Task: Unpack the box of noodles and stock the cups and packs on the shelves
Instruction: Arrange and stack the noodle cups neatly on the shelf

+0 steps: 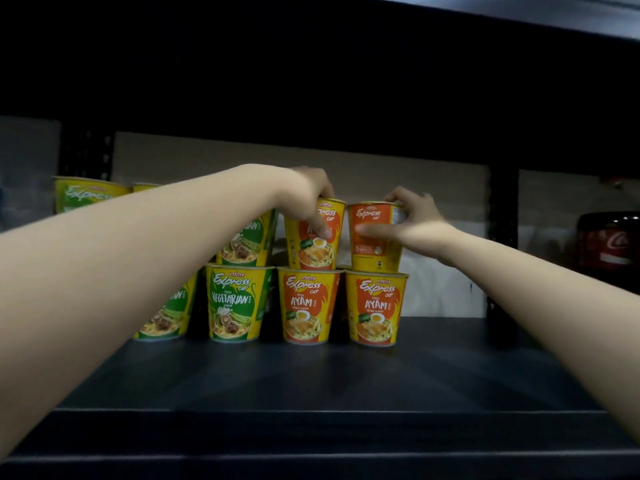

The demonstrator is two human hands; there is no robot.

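Note:
Two rows of noodle cups stand stacked on a dark shelf (346, 375). My left hand (308, 199) grips the top of an orange-and-yellow Ayam cup (317, 247) in the upper row. My right hand (412, 220) holds a second Ayam cup (375, 244) just right of it, turned so its back label shows. Both upper cups rest on two Ayam cups (306, 306) (375, 308) below. Green Vegetarian cups (235, 303) fill the left side, partly hidden behind my left forearm.
The shelf above (311, 81) hangs dark and low over the cups. A black upright post (502, 237) stands right of the stack, with dark cola bottles (609, 244) beyond it. Bare shelf surface stretches in front of and to the right of the cups.

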